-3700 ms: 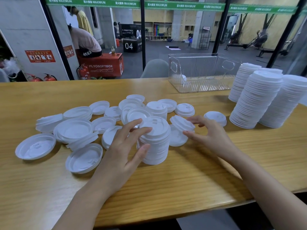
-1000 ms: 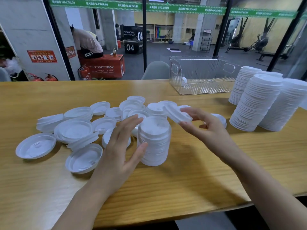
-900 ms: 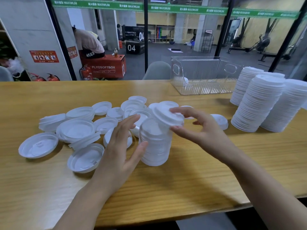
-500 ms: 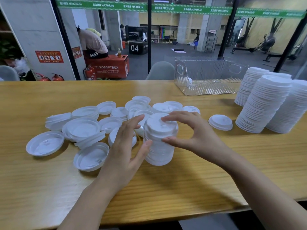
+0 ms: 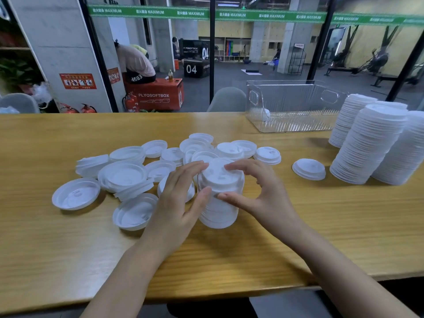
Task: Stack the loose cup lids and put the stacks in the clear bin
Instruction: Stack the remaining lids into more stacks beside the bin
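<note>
Left hand (image 5: 181,198) and right hand (image 5: 259,193) cupped from either side, fingers (image 5: 238,167) curled round top of stack of lids (image 5: 220,203), thumbs against near side. Stack white, upright, frame centre on tabletop (image 5: 298,230); loose lids (image 5: 124,175) scattered behind and left.

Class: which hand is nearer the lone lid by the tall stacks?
Right. The right hand holds the small stack, toward the lone lid; the left hand holds its far side.
</note>
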